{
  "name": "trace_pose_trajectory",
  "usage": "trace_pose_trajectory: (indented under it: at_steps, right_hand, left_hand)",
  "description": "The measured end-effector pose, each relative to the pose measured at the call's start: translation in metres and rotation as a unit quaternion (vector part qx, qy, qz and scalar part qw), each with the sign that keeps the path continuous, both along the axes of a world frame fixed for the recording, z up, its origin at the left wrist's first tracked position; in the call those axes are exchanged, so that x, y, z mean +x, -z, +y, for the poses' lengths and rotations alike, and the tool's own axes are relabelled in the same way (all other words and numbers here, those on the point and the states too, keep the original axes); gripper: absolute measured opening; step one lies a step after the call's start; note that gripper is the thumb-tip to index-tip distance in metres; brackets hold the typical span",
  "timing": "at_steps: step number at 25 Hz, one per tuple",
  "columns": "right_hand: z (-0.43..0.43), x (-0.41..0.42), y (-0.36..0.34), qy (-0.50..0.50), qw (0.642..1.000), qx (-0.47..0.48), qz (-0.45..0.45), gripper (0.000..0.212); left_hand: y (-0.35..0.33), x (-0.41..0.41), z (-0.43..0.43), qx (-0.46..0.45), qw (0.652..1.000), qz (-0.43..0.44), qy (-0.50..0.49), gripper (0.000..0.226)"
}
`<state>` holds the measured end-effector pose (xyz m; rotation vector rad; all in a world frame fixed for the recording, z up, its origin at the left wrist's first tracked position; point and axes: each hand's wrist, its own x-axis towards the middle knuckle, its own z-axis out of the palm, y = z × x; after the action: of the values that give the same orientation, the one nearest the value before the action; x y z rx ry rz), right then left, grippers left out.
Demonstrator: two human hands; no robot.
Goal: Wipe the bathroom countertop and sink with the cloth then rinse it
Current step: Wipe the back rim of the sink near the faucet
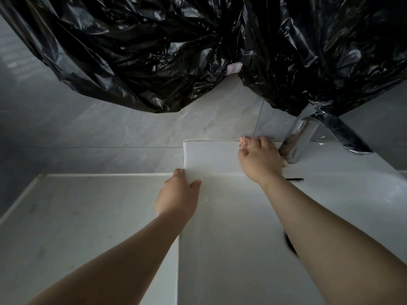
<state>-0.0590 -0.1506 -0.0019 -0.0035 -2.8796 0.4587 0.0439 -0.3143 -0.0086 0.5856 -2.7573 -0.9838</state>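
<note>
Right of centre, on the back ledge of the sink (211,155): right hand (259,159), palm down, fingers bent over the cloth (243,141), pressing it flat to the ledge. Cloth nearly all hidden under the palm. Only a pinkish fringe past the fingertips and a pale tuft at the heel of the hand on show, both blurred. Just right of the knuckles, base of the chrome faucet (297,139), touching or a hair apart; cannot tell which.

Lower left of that, left hand (178,194) clamped on the sink's left rim, thumb on top, fingers folded over the outer edge, nothing else in it. Looks like bracing.

Below the right wrist, dark overflow slot (295,179). Further down, drain (288,242), half hidden behind the forearm. Left third of the frame: pale worktop (88,216), grey tiled wall (132,128) behind. Across the top, crinkled black plastic sheeting (154,51), hanging down onto the faucet.

Handling, as judged: cloth soft, light and limp, probably damp. No shape of its own, so apt to bunch or slip out from under a flat palm on glazed ceramic. Best taken bunched at the middle under curled fingers, loose edges tucked in, especially round the faucet base for fear of a trailing corner snagging. For rinsing, likely gathered whole into the fist and wrung.
</note>
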Motion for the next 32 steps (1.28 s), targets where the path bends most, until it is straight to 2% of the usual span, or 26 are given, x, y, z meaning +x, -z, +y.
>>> trace_pose_trajectory:
  at_steps: [3, 5, 8, 10, 15, 18, 20, 24, 27, 28, 30, 32]
  right_hand:
    - [0.016, 0.038, 0.012, -0.074, 0.994, -0.001, 0.078, 0.067]
    - [0.029, 0.039, 0.018, -0.1, 0.993, 0.017, 0.065, 0.068]
    - [0.026, 0.003, 0.005, -0.065, 0.998, 0.004, -0.018, 0.05]
    - [0.01, -0.006, 0.001, -0.035, 0.998, -0.012, -0.05, 0.05]
    - [0.027, 0.046, 0.02, -0.079, 0.996, 0.022, 0.023, 0.059]
    - [0.035, 0.034, 0.011, -0.037, 0.999, 0.013, -0.007, 0.048]
    - [0.006, 0.026, 0.007, -0.013, 1.0, 0.009, -0.012, 0.044]
    - [-0.077, 0.032, 0.005, -0.175, 0.984, 0.025, -0.005, 0.043]
    - [-0.081, 0.021, 0.0, -0.237, 0.971, 0.04, -0.021, 0.044]
    - [-0.068, 0.017, 0.002, -0.225, 0.974, 0.037, -0.004, 0.043]
    - [-0.025, 0.008, 0.006, -0.135, 0.99, 0.028, 0.014, 0.042]
    - [0.01, 0.006, 0.005, -0.033, 0.999, 0.017, -0.021, 0.047]
  left_hand:
    - [-0.001, 0.0, 0.0, 0.001, 1.0, 0.0, 0.0, 0.033]
    - [-0.001, 0.001, 0.0, 0.005, 1.0, 0.003, -0.001, 0.034]
    - [-0.002, 0.002, 0.001, 0.001, 1.0, -0.005, 0.0, 0.033]
    - [-0.003, 0.001, 0.001, -0.002, 1.0, -0.008, 0.001, 0.033]
    - [-0.004, 0.001, 0.002, -0.011, 1.0, -0.014, 0.003, 0.034]
    - [-0.01, 0.004, 0.004, -0.03, 0.999, -0.029, 0.019, 0.033]
    - [-0.012, 0.006, 0.005, -0.051, 0.998, -0.04, 0.028, 0.032]
    - [-0.012, 0.006, 0.007, -0.044, 0.998, -0.039, 0.03, 0.029]
    - [-0.012, 0.006, 0.005, -0.038, 0.998, -0.046, 0.029, 0.032]
    - [-0.012, 0.007, 0.005, -0.038, 0.997, -0.051, 0.031, 0.033]
    - [-0.012, 0.007, 0.007, -0.063, 0.995, -0.063, 0.034, 0.032]
    - [-0.01, 0.008, 0.009, -0.148, 0.986, -0.064, 0.048, 0.037]
